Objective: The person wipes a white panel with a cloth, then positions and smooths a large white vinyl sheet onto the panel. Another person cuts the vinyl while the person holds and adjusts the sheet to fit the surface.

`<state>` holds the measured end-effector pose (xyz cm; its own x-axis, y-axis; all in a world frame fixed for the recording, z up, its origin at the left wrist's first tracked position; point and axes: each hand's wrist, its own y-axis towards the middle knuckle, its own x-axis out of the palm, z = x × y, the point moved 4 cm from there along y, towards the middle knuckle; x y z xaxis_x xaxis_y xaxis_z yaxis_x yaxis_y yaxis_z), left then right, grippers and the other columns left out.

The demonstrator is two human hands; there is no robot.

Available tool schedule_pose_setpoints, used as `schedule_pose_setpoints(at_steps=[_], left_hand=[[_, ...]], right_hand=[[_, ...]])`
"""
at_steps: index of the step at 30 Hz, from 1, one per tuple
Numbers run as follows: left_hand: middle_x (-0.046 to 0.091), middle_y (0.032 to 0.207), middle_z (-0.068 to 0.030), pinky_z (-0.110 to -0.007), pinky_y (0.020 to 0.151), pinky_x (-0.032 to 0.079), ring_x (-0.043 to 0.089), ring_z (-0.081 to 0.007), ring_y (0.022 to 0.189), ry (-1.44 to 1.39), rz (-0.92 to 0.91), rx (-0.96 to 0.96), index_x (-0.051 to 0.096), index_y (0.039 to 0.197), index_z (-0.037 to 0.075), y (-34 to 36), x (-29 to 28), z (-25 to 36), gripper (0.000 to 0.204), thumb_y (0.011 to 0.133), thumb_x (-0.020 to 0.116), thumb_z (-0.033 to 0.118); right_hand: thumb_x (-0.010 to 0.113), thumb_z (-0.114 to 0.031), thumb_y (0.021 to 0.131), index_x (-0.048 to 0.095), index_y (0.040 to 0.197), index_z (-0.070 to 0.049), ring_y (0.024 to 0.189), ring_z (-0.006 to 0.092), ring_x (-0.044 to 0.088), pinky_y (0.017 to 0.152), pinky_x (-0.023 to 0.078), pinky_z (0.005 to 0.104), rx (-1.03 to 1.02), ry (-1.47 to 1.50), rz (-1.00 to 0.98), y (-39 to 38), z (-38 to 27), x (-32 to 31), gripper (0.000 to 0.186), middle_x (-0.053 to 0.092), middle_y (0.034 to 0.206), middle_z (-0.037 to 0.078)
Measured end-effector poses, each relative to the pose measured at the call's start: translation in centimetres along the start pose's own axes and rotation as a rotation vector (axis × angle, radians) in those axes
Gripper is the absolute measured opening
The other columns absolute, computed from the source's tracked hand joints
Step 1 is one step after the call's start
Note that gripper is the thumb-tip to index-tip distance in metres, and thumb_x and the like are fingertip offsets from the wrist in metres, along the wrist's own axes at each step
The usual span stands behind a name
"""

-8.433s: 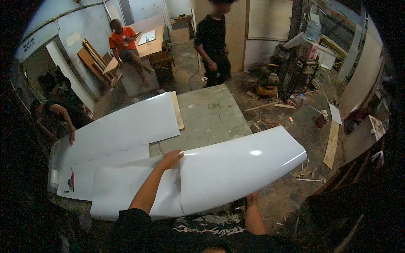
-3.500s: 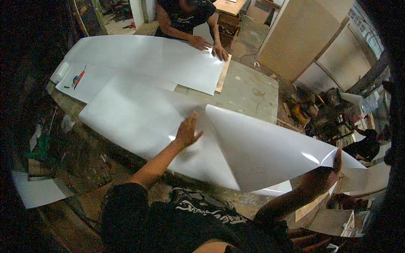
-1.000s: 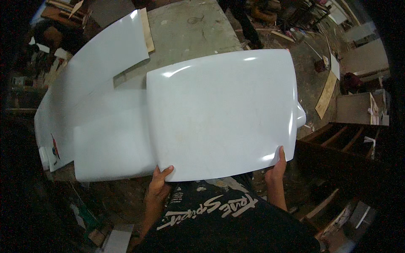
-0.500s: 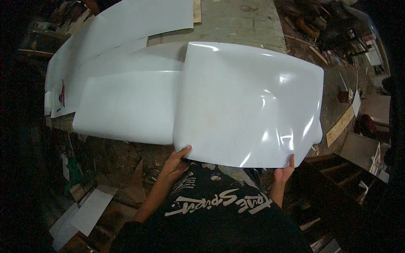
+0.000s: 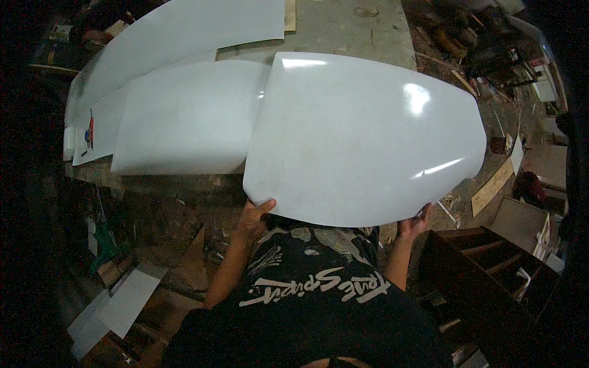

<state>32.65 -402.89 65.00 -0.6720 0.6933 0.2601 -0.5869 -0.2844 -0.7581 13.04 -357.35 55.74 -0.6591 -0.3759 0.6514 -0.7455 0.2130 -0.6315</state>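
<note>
A large glossy white sheet (image 5: 362,141) stretches in front of me, thin and bending in a smooth curve with bright reflections. At its near left corner, my left hand (image 5: 253,219) is closed on the edge, thumb on top and fingers hidden beneath. My right hand (image 5: 415,224) grips the near edge toward the right, partly under the sheet. The sheet's left side overlaps a second white sheet (image 5: 178,122), which lies curved on the worktable (image 5: 350,27).
A longer white sheet (image 5: 196,34) covers the table's far left. A small red and blue object (image 5: 89,132) rests on the white surface there. Dark wooden shelving (image 5: 485,257) stands at the lower right. White panels (image 5: 132,300) and scraps litter the floor at lower left.
The held sheet has smoothed out from its buckled, creased shape, and its right end reaches farther right. Both hands have shifted slightly away from me, and the second sheet's near edge has moved back.
</note>
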Motion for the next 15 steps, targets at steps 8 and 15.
schedule_pose_setpoints(at_steps=[8,15], left_hand=[[0.057,0.138,-0.0127,-0.053,0.117,0.039,0.051,-0.0327,0.135,-0.49,-0.251,0.245,0.046,0.145,0.011,6.8,-1.9,-5.3,0.055,0.097,0.071,0.016],[0.057,0.141,-0.0097,-0.055,0.115,0.041,0.052,-0.0304,0.136,-0.449,-0.109,0.242,0.048,0.143,0.012,7.1,-1.0,-4.9,0.05,0.101,0.07,0.026]], right_hand=[[0.071,-0.016,0.097,0.062,0.122,-0.004,0.103,0.0238,0.059,0.09,0.053,0.039,0.15,-0.276,0.037,2.8,-0.1,-2.1,0.029,0.063,0.111,0.008],[0.071,-0.016,0.098,0.064,0.121,-0.003,0.102,0.023,0.063,0.087,0.055,0.0353,0.09,-0.594,0.179,3.3,-0.9,-0.7,0.027,0.066,0.116,0.005]])
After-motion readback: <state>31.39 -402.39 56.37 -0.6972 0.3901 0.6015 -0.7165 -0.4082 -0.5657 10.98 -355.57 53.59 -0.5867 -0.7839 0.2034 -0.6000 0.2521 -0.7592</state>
